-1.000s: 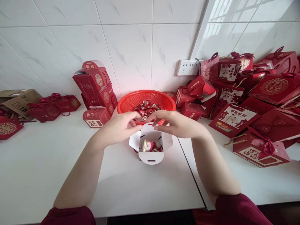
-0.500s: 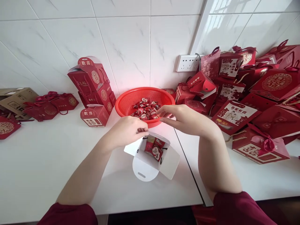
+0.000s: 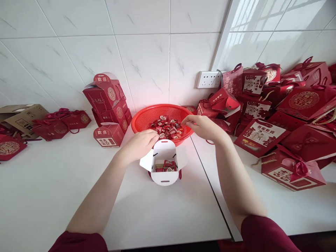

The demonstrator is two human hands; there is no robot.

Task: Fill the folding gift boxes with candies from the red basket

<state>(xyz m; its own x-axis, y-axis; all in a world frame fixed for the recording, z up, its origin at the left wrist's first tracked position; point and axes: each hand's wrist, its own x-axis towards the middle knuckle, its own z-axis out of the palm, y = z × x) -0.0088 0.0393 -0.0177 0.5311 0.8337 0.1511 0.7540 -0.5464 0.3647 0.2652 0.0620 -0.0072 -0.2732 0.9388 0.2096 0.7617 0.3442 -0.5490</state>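
Note:
A small gift box (image 3: 165,178) with a white inside stands with its flaps spread, and several red candy packets (image 3: 170,166) lie at its bottom. Behind it is a red plastic basket (image 3: 141,120) heaped with wrapped candies (image 3: 168,126). My left hand (image 3: 141,145) is at the basket's front left rim, beside the box's left flap, fingers loosely stretched toward the candies. Over the basket's right rim, my right hand (image 3: 199,126) has its fingers apart and slightly bent. I see nothing held in either hand.
Stacked red gift boxes (image 3: 110,112) stand left of the basket. Farther left are more red boxes (image 3: 63,124) and a brown cardboard box (image 3: 23,117). A large pile of red boxes (image 3: 288,112) fills the right side. A white power strip (image 3: 209,79) is on the tiled wall.
The open box has turned to face me squarely, its back flap now upright. My left hand has let go of its edge and reached to the basket. My right hand has shifted slightly right.

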